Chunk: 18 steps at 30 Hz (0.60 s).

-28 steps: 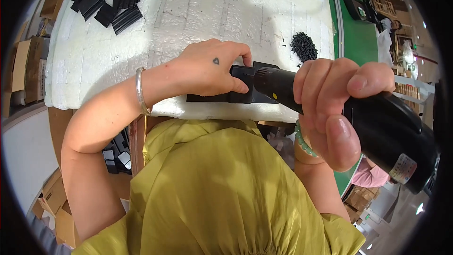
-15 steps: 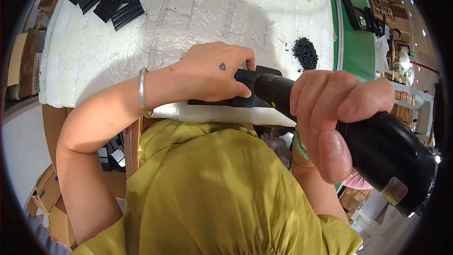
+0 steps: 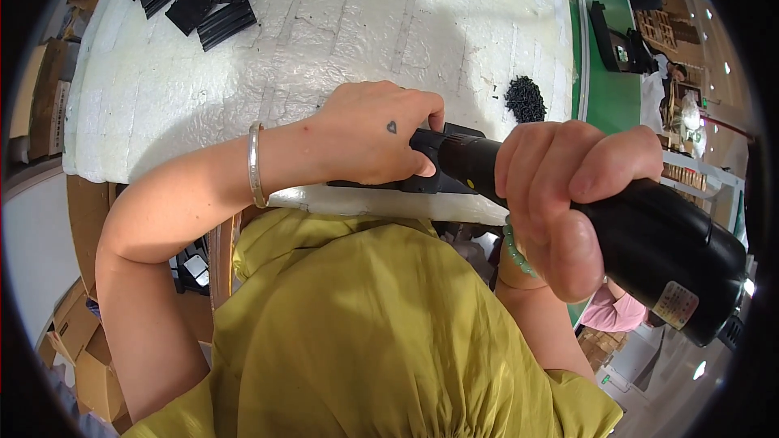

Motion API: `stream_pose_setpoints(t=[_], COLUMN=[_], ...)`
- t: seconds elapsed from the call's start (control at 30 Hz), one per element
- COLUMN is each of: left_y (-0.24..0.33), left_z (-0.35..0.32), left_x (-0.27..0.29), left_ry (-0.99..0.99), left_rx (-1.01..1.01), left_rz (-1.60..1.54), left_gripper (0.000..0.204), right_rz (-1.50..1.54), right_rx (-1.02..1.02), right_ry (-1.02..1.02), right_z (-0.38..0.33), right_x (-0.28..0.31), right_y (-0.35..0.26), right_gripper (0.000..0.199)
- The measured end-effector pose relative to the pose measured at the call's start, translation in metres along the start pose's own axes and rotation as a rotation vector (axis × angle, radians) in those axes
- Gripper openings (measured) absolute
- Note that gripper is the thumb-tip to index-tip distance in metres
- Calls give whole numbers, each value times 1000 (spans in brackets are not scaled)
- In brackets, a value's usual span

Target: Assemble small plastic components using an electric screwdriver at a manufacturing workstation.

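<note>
My right hand [image 3: 568, 195] is wrapped round a black electric screwdriver [image 3: 669, 247]. The tool slants down to the left, its nose over a black plastic part [image 3: 421, 184] at the near edge of the table. My left hand [image 3: 369, 134] is closed on this part, thumb on the near side and a bent finger on the far side, close beside the nose. The tool's tip and much of the part are hidden behind the hand and the tool.
A small heap of black screws [image 3: 526, 100] lies on the film-covered white table [image 3: 341, 40], beyond the screwdriver. Several black ribbed pieces [image 3: 227, 24] are piled at the far left. Cardboard boxes [image 3: 101, 373] stand at the left. Someone in a pink sleeve [image 3: 613, 311] is at the right.
The screwdriver's nose and my left fingers have come closer together, and the tool's rear end sits slightly higher in the picture. Both hands keep their holds. The whole view has shifted slightly.
</note>
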<state>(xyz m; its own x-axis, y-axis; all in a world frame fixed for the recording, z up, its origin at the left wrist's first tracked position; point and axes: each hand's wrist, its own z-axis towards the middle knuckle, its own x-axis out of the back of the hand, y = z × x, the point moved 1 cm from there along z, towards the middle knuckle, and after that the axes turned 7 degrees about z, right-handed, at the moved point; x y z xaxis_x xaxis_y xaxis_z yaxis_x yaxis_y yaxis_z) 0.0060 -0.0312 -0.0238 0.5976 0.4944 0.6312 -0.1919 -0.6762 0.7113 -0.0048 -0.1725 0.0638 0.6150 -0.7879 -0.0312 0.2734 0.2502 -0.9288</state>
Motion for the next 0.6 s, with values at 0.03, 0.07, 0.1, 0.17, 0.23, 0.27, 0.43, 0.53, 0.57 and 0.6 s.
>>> stream_pose_setpoints(t=[0.03, 0.07, 0.1, 0.17, 0.23, 0.27, 0.43, 0.53, 0.57, 0.6], left_y=[1, -1, -2, 1, 2, 6, -17, -5, -4, -2], left_z=[1, 1, 0, -3, -4, 0, -5, -4, -4, -3], left_x=[0, 0, 0, 2, 3, 7, 12, 19, 20, 22], left_ry=[-2, 15, 32, 4, 14, 2, 116, 238, 308, 377], left_rx=[-9, -12, -17, 15, 24, -14, -61, -45, -78, -111], left_rz=[5, -8, -19, 4, -4, 10, 37, 172, 161, 150], left_gripper=[33, 33, 33, 33, 34, 34, 39, 48, 47, 46], right_rz=[-7, -13, -20, 55, 135, 121, -20, -47, -36, -25], right_rx=[4, -3, -9, 59, 172, 230, 369, 331, 308, 285], right_ry=[6, 20, 35, 56, 75, 114, 569, 611, 629, 646], right_z=[-1, -1, -1, 0, 8, 8, 22, 19, 20, 20], right_x=[0, -1, -1, 6, 28, 44, 90, 110, 109, 109], right_y=[-1, 0, 0, 1, -9, -18, 16, 35, 38, 41], right_gripper=[25, 25, 24, 24, 23, 20, 22, 19, 19, 19])
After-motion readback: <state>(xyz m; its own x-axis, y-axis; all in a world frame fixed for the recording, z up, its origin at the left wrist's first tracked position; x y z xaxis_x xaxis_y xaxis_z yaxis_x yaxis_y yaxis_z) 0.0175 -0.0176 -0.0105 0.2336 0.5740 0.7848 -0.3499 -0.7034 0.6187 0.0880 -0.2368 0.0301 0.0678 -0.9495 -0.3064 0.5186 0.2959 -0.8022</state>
